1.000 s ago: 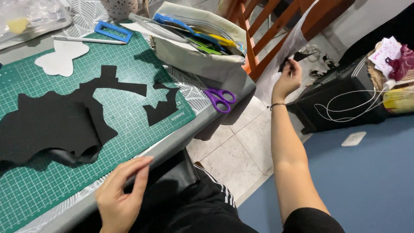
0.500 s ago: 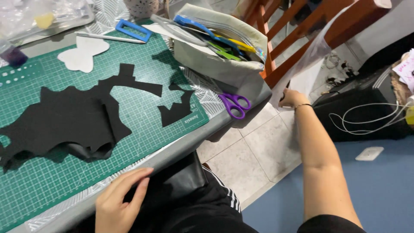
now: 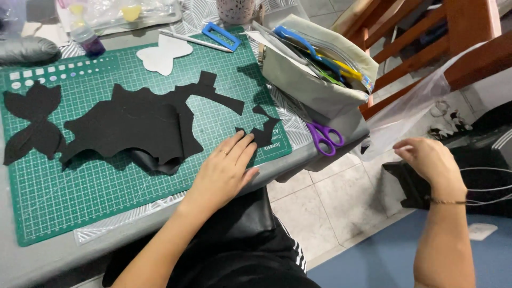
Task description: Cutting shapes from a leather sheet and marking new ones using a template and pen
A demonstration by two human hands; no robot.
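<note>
Black scrap: small jagged piece (image 3: 263, 134) on the right edge of the green cutting mat (image 3: 106, 176), touching the left fingertips.
Left hand: (image 3: 224, 170) flat on the mat, palm down, fingers (image 3: 241, 148) stretched and loose, gripping nothing; ring on one finger.
Right hand: (image 3: 429, 162) out past the table edge, over the tiled floor, fingers curled at the lower edge of the clear plastic bag (image 3: 410, 109); cannot tell whether pinching the bag or only touching it. Thin bracelet at the wrist.
Plastic bag: hanging from the wooden chair (image 3: 453, 32), far right.
Large black sheet: (image 3: 133, 125) mid-mat, ragged outline, near corner folded under; just left of the left hand.
Black butterfly shape: (image 3: 33, 121) far left on the mat, apart from the large sheet.
White butterfly shape: (image 3: 161, 55) at the far edge of the mat.
Purple scissors: (image 3: 324, 137) on the table's right edge, just beyond the mat, between the two hands.
Grey pouch: (image 3: 314, 74) open, stuffed with pens and tools, far right on the table, behind the scissors.
Blue rectangular frame: (image 3: 221, 36) far side, beside a white stick (image 3: 186, 40).
Small bottle: (image 3: 88, 41) with dark liquid, far left beyond the mat.
</note>
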